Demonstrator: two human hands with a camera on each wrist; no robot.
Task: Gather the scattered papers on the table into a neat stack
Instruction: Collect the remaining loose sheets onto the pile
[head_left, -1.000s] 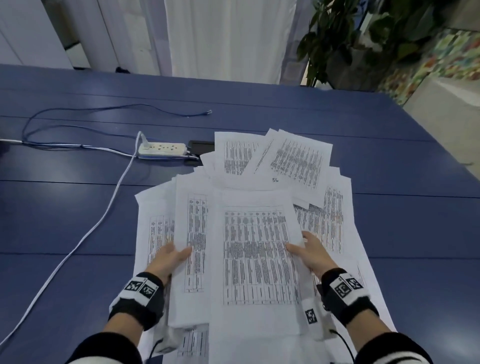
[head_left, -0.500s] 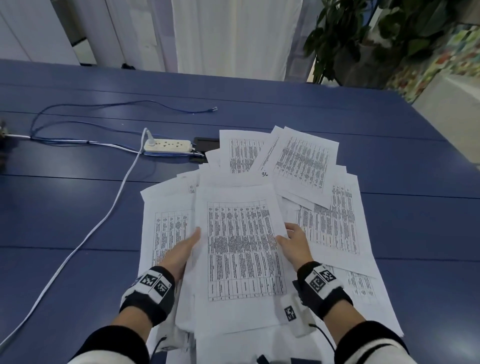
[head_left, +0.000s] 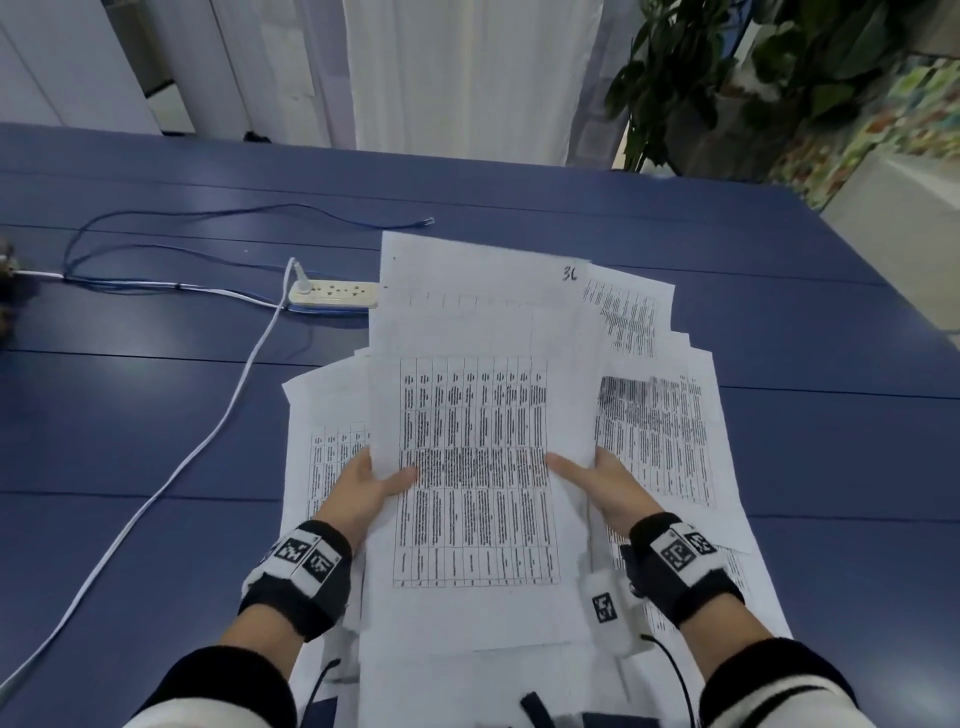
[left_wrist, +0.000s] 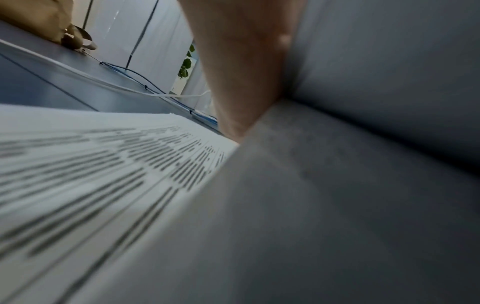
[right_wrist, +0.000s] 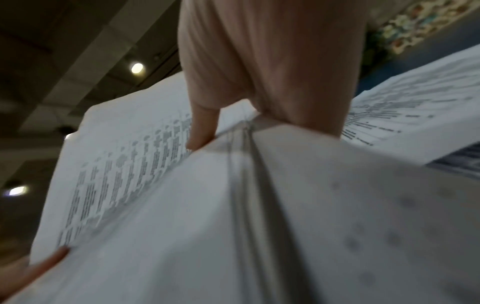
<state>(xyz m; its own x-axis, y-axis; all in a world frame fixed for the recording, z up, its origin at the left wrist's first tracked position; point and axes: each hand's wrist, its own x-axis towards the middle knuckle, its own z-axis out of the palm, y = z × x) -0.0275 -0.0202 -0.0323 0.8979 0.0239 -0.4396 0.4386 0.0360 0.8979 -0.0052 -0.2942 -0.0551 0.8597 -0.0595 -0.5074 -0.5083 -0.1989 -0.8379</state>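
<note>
Power strip (head_left: 332, 294) sitting at 10 o'clock on the blue table (head_left: 130, 415). L hand (head_left: 363, 493) pinching the lifted bundle (head_left: 475, 467) at its 9 o'clock edge, thumb on top; R hand (head_left: 605, 486) gripping the 3 o'clock edge likewise. Loose sheets (head_left: 660, 436) lying at 2 o'clock – light, floppy, slippery, so I'm judging side-edge grips w/ support underneath best.
</note>
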